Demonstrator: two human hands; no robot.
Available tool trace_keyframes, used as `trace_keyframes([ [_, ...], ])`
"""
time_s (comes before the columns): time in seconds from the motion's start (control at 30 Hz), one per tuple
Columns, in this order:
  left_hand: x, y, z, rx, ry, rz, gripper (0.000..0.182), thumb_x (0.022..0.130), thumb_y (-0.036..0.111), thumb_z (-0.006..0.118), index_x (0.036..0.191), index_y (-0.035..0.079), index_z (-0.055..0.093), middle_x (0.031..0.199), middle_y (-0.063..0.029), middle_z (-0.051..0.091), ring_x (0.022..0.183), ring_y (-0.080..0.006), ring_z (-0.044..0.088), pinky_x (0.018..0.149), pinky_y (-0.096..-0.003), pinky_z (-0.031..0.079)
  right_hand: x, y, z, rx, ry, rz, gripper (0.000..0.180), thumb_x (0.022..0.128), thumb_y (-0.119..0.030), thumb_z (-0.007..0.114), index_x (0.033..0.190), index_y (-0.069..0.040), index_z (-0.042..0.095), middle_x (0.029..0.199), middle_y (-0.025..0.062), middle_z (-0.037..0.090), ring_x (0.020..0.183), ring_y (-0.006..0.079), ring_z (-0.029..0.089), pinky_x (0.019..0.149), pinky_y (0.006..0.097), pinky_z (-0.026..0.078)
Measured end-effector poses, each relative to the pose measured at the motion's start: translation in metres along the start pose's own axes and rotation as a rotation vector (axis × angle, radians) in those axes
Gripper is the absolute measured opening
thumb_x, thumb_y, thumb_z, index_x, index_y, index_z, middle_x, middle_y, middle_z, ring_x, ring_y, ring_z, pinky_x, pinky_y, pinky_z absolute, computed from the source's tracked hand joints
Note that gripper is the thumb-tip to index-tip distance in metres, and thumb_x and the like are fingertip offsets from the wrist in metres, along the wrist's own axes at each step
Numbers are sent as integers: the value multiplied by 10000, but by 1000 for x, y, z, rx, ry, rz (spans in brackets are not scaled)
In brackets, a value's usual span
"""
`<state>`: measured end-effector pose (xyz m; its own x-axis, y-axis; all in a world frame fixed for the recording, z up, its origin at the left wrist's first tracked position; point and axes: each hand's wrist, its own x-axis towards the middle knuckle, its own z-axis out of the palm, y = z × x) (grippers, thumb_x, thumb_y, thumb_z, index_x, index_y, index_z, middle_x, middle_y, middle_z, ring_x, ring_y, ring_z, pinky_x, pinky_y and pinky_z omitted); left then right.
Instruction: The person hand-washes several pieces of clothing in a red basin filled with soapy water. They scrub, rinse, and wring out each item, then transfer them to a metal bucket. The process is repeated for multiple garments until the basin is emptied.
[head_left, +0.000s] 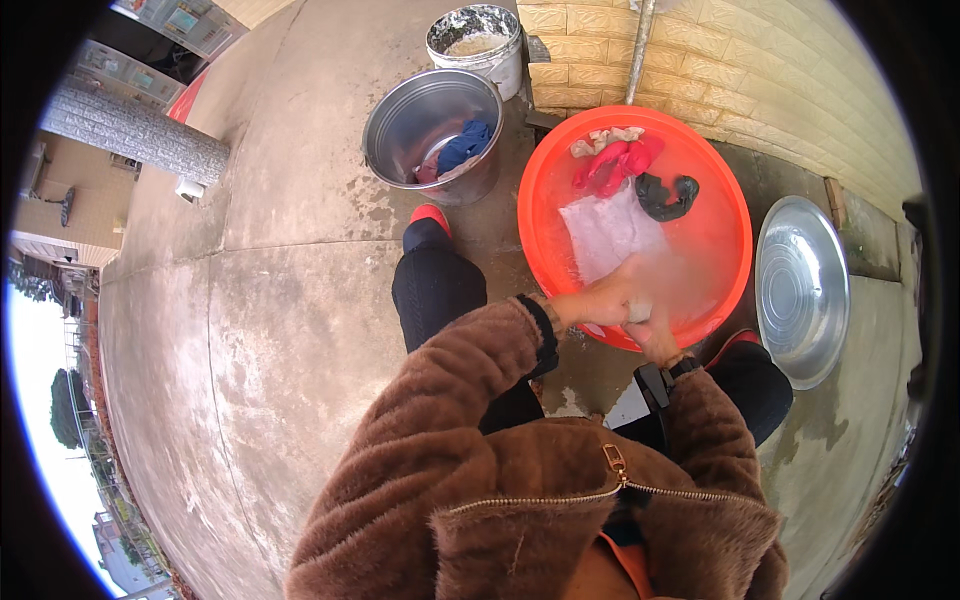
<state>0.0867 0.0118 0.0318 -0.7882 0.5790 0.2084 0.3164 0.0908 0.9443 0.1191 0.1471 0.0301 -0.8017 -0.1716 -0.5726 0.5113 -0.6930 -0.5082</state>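
Note:
My left hand (596, 301) and my right hand (655, 337) meet over the near rim of a red plastic basin (534, 217). Between them shows a small whitish piece (639, 310), perhaps cloth; a blurred patch hides the fingers beyond it. Water fills the basin. A white cloth (609, 231) lies in it just past my left hand. Farther back float a bright pink cloth (615, 163), a black cloth piece (666, 196) and a crumpled beige cloth (606, 139).
A metal pot (390, 112) holding a blue garment (463, 146) and reddish cloth stands beyond my left foot. Behind it is a stained white bucket (501, 64). A shallow metal basin (802, 292) leans on the right. A pipe (641, 52) runs down the tiled wall (720, 67).

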Motion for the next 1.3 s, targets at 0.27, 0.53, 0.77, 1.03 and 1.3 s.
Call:
trace_keyframes([
  [0.27, 4, -5, -24, -837, 389, -865, 457, 908, 429, 502, 1257, 138, 453, 1279, -81, 410, 1134, -261, 490, 867, -361, 463, -16, -38, 40, 975, -297, 393, 852, 744, -478, 715, 1312, 25, 327, 1066, 111, 442, 810, 144, 508, 741, 246, 453],
  [0.53, 28, 9, -38, -1448, 46, -502, 679, 857, 648, 391, 1288, 127, 448, 1261, -130, 527, 1101, -264, 553, 944, -417, 455, -35, -22, 61, 946, -675, 604, 970, 728, -569, 677, 1349, 45, 254, 1007, 55, 403, 829, 100, 496, 723, 274, 473],
  [0.77, 53, 24, -64, -974, 118, -650, 352, 864, 347, 632, 1072, 79, 543, 971, -88, 619, 773, -180, 630, 527, -307, 515, -27, -61, 58, 253, -565, 514, 680, 844, -441, 612, 1299, -1, 363, 978, 83, 484, 795, 136, 502, 591, 241, 425],
  [1.03, 57, -6, -38, -735, 268, -650, 325, 753, 109, 715, 1034, 58, 560, 949, -48, 611, 822, -175, 606, 702, -326, 506, -31, -74, 60, -660, -405, 59, 395, 766, -175, 683, 1115, -53, 545, 963, 80, 618, 841, 165, 605, 730, 286, 483],
  [1.3, 40, -39, 9, -179, 512, -567, 352, 729, 45, 653, 1066, 53, 550, 957, -99, 624, 892, -235, 608, 778, -333, 487, 64, 8, -12, -1086, -141, -67, 450, 696, -176, 702, 1092, -10, 565, 1014, 136, 638, 925, 239, 614, 787, 339, 467],
])
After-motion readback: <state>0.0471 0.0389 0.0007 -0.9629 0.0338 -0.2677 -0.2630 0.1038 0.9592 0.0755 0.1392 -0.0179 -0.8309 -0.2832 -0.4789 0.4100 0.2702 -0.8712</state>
